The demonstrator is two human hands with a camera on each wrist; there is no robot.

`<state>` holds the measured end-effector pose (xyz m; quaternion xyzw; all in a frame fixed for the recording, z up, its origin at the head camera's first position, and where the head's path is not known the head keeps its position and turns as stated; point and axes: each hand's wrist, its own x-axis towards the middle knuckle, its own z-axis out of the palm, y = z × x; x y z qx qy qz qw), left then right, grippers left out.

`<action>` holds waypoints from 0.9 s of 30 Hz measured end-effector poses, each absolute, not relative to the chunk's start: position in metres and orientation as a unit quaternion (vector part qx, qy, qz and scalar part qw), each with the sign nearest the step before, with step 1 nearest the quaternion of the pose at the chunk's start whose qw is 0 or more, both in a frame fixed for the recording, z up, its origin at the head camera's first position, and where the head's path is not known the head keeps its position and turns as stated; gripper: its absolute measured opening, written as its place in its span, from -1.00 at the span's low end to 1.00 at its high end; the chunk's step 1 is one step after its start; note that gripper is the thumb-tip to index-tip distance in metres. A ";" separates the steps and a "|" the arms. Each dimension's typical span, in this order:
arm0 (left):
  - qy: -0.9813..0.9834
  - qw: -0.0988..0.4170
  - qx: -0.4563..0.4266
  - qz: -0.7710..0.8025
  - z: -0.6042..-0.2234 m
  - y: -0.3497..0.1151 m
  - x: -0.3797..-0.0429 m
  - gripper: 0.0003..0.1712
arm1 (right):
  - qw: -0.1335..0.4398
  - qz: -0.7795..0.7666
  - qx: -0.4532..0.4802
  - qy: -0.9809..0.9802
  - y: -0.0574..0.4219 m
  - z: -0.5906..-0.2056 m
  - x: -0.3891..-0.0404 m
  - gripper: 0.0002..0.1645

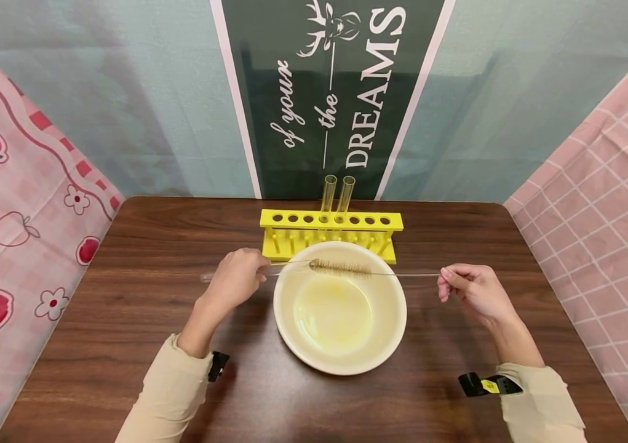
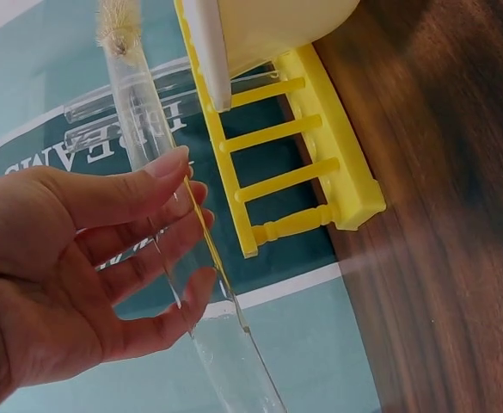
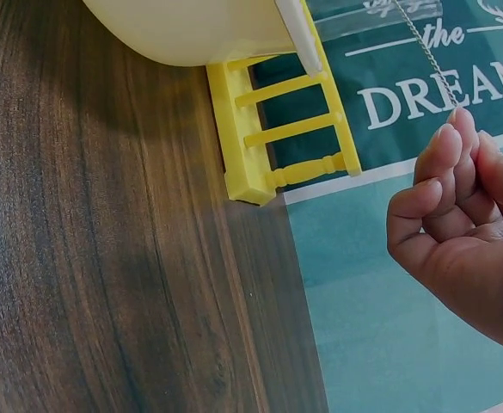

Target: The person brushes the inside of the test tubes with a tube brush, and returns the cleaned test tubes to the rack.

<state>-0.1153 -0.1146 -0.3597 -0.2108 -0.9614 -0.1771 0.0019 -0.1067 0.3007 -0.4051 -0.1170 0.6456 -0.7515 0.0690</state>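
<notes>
My left hand (image 1: 236,275) grips a clear glass test tube (image 2: 234,361), held level at the left side of a cream bowl (image 1: 340,371). In the left wrist view the thumb and fingers curl round the tube. Over the bowl lies the pale bristled head of a test tube brush (image 1: 341,268). Its tip is at the tube's mouth; how far it reaches inside, I cannot tell. On the right, my right hand (image 1: 474,289) pinches the end of the brush's thin twisted wire (image 3: 440,79) between thumb and fingers. Shallow yellowish liquid (image 1: 333,314) covers the bowl's bottom.
Behind the bowl stands a yellow test tube rack (image 1: 369,227), partly hidden by it. Two clear tubes (image 1: 328,194) stand upright in its middle holes. All this is on a dark wooden table (image 1: 170,227), with printed cloths (image 1: 170,92) hanging at the back and both sides.
</notes>
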 end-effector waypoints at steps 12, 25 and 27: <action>-0.958 0.009 -0.241 -0.157 -0.358 -0.101 -0.114 -0.80 | 0.091 -0.710 -0.117 0.688 0.290 -0.397 -0.104 -0.76; -0.957 0.054 -0.238 -0.154 -0.354 -0.086 -0.114 -0.67 | 0.131 -0.610 -0.103 0.775 0.267 -0.376 -0.109 -0.75; -0.958 0.056 -0.238 -0.152 -0.351 -0.084 -0.114 -0.66 | 0.134 -0.595 -0.108 0.785 0.264 -0.373 -0.109 -0.75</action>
